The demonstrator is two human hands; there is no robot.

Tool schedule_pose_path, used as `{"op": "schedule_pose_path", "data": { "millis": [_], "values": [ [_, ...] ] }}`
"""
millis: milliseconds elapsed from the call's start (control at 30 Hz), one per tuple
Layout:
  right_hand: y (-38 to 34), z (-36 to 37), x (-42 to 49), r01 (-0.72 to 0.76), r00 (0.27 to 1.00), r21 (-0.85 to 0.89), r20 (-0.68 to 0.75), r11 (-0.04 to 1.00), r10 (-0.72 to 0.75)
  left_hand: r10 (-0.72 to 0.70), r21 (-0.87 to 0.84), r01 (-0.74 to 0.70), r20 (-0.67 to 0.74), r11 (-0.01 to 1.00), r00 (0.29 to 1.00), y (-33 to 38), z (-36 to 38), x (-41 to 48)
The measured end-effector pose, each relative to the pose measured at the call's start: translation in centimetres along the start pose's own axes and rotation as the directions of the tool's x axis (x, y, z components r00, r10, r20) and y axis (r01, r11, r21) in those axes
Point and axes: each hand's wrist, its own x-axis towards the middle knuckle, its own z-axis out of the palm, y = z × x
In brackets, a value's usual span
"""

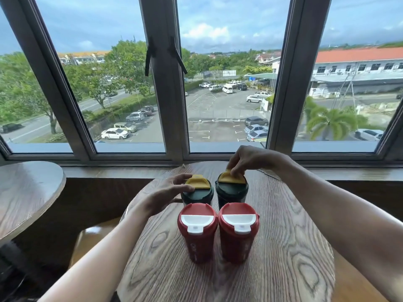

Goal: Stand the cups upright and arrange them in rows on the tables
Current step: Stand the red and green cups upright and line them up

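Two red cups with white lid flaps, the left red cup and the right red cup, stand upright side by side on the round wooden table. Behind them stand two dark green cups with yellow lid flaps. My left hand is wrapped around the left green cup at its lid. Fingertips of my right hand pinch the yellow flap on the right green cup from above. The four cups form two rows, close together.
A second round wooden table sits at the left, apart from this one. A wooden ledge runs under the window frame just behind the cups. A wooden bench seat shows below between the tables.
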Motion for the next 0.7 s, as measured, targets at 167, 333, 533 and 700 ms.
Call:
{"op": "schedule_pose_path", "data": {
  "millis": [167, 333, 533, 700],
  "values": [
    [0.1, 0.42, -0.17, 0.009, 1.0, 0.026, 0.028, 1.0, -0.01, 0.006, 0.009, -0.006, 0.001, 1.0, 1.0, -0.1, 0.01, -0.03],
    [0.21, 0.55, 0.03, 0.018, 0.999, 0.028, 0.04, 0.999, -0.019, -0.004, 0.006, 0.004, -0.018, 1.0, 1.0, -0.3, -0.03, 0.17],
    [0.17, 0.91, 0.22, 0.001, 0.998, 0.054, 0.067, 0.999, -0.004, -0.009, 0.012, 0.009, -0.033, 1.0, 0.999, -0.61, -0.3, 0.42],
    [-0.19, 0.85, 0.29, -0.022, 0.993, 0.092, 0.121, 0.996, 0.01, -0.01, -0.005, 0.01, -0.024, 1.0, 1.0, -0.4, 0.01, -0.07]
  ]
}}
